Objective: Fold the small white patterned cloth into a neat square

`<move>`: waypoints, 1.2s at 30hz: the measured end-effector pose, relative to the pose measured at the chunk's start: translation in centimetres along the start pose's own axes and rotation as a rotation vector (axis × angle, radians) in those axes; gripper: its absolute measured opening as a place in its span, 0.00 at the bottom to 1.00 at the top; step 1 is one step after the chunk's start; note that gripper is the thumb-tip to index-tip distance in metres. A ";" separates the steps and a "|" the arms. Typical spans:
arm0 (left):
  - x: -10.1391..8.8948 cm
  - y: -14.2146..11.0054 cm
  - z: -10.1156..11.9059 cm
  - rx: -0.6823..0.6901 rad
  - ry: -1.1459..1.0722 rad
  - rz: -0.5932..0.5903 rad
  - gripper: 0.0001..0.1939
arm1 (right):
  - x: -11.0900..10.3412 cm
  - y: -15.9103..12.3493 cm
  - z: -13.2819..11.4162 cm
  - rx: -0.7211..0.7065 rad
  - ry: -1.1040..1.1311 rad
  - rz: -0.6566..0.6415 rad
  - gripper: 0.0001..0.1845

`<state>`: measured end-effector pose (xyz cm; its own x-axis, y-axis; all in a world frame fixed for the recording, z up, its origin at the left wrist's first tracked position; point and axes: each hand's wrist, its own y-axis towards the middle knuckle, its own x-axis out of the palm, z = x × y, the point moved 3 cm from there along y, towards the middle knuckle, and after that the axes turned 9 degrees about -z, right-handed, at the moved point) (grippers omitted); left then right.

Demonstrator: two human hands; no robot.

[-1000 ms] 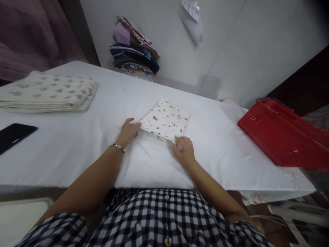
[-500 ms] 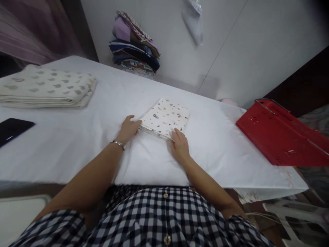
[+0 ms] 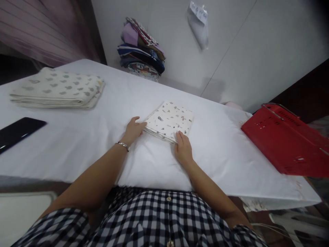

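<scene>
A folded white cloth (image 3: 170, 119) with small printed figures lies on the white-covered table in front of me. At its left corner my left hand (image 3: 135, 129), wearing a silver bracelet, grips the layered edge between thumb and fingers; the fingers under the cloth are partly hidden. My right hand (image 3: 183, 147) holds the near right corner, its fingers laid over the top and its thumb by the folded edge. Several layers show along the near side of the cloth.
A thicker folded cloth with grey prints (image 3: 61, 89) lies at the left, behind a black flat device (image 3: 20, 132). A red plastic basket (image 3: 288, 140) stands at the table's right end. Stacked fabrics (image 3: 142, 51) sit beyond the far edge. A plastic bag (image 3: 198, 25) hangs on the wall.
The whole view has shifted slightly, so things appear farther right and a bit lower. Both hands keep about the same places on the folded cloth.
</scene>
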<state>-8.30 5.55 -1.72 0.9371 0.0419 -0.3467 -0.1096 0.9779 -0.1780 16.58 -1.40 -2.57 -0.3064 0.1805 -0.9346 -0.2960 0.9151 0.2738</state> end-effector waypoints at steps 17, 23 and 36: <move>-0.4 -0.3 0.4 0.007 0.360 0.043 0.31 | -0.1 -1.3 -0.4 -0.062 0.076 0.010 0.24; -0.4 -0.7 0.7 0.023 0.448 0.035 0.29 | -0.9 -1.5 -0.7 -0.097 -0.006 -0.053 0.22; -0.3 -1.0 1.3 0.000 0.609 0.025 0.25 | 0.5 4.9 -4.5 -0.364 -0.046 -0.518 0.38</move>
<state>-8.09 4.78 -0.26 0.5765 -0.0602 -0.8149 -0.1291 0.9780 -0.1636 10.92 1.50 -0.66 -0.0039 -0.2299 -0.9732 -0.6864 0.7084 -0.1646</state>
